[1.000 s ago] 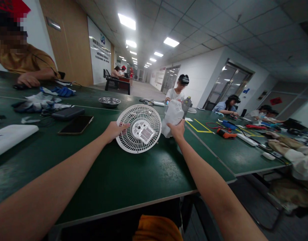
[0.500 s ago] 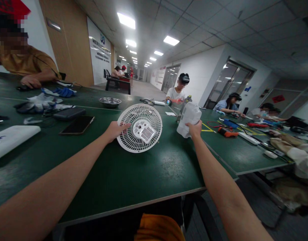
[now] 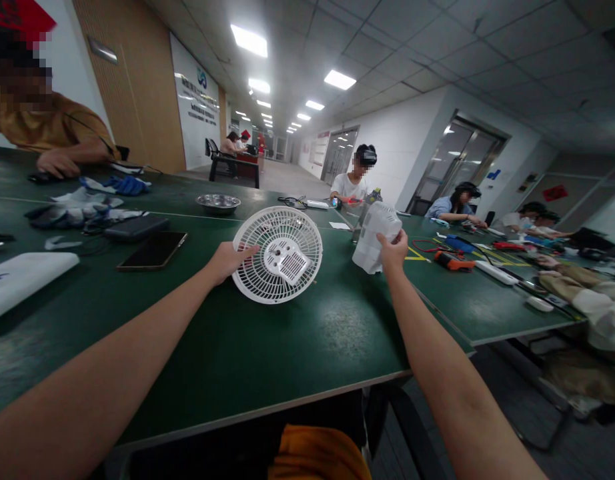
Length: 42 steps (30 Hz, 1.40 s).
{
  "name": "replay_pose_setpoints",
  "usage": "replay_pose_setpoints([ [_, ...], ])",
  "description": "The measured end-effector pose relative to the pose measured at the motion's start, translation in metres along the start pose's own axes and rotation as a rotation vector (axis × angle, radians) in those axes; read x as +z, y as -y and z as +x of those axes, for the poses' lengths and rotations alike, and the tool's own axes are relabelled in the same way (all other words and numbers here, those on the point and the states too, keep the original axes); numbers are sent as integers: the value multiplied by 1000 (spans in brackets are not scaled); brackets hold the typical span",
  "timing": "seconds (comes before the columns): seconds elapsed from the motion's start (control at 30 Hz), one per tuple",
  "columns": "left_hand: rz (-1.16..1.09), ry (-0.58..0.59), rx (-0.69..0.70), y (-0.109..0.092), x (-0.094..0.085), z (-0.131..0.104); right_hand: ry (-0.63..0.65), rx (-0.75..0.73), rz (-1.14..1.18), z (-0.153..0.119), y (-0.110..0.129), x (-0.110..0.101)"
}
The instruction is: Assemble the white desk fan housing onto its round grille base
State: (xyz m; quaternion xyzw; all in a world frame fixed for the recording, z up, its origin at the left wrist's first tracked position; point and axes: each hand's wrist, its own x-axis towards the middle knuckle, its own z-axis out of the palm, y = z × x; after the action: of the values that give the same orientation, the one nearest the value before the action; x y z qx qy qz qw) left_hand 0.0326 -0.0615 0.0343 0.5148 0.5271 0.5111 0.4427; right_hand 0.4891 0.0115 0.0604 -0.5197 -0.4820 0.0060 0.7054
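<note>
L hand [image 3: 226, 262]: grips white grille [image 3: 287, 259] by L rim, thumb over bars.
R hand [image 3: 394, 248]: closed on white housing [image 3: 370, 237], R side.
Housing: R of grille; can't tell if base touches green table [image 3: 257, 353].
Gap: wider vs 1 s ago, when just beside; pcs prob. handled separately.

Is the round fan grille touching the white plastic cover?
Apart: the head view shows green tabletop between the fan grille and the white plastic cover.

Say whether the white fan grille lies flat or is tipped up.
Tipped up: the fan grille, its edge in the left hand, faces the camera broadly, while the metal bowl looks flattened.
</note>
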Motion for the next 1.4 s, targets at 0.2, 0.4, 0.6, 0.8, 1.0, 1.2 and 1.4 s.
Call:
replay_pose_setpoints([
  [0.2,6,9,13,2,-1,2,-6,-101,-110,-4,8,-4],
  [0.4,1,4,12,0,0,-1,-34,-368,-464,-23,40,-8],
  [0.6,49,-4,25,-2,-1,-2,141,-402,-307,-59,71,24],
  [0.8,47,-2,12,2,-2,3,461,-273,-317,-95,68,55],
  [1.0,40,18,49,6,-3,6,600,-42,-446,-97,54,58],
  [1.2,17,-3,23,3,-2,5,716,33,-736,-95,41,51],
  [1.4,33,11,30,4,-3,5,669,-100,-606,-93,60,50],
])
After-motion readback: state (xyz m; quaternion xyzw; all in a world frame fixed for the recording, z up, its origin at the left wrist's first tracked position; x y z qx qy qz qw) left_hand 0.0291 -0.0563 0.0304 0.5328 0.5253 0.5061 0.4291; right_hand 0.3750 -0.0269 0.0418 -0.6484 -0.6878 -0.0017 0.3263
